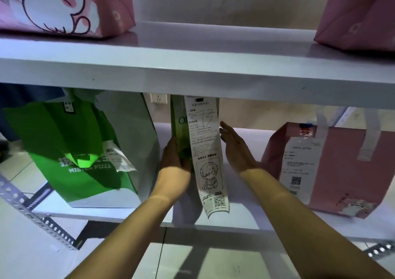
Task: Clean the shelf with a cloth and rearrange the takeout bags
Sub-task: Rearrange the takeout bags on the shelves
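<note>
A narrow green bag (178, 124) stands upright on the lower shelf (245, 221), long axis vertical, its receipt (208, 161) hanging past the front edge. The left hand (174, 157) grips its base; the right hand (236, 148), fingers straight, hovers just beside it. Bare shelf separates it from the green pizza bag (81, 148) and the pink bag (333, 169).

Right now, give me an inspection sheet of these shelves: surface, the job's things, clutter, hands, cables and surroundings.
Surface: white lower shelf and upper shelf, both bare between the bags.
Job's things: narrow green bag with a long receipt hanging down its front, standing mid-shelf; green pizza bag to its left; pink bag to its right; two pink bags on the upper shelf, a cartoon bag and a plain one. No cloth seen.
Clutter: nothing seen.
Hands: left hand grips the narrow green bag's side; right hand flat and open beside the receipt; contact unclear.
Cables: nothing seen; a wall socket behind.
Surroundings: perforated metal shelf brackets, tiled floor.
</note>
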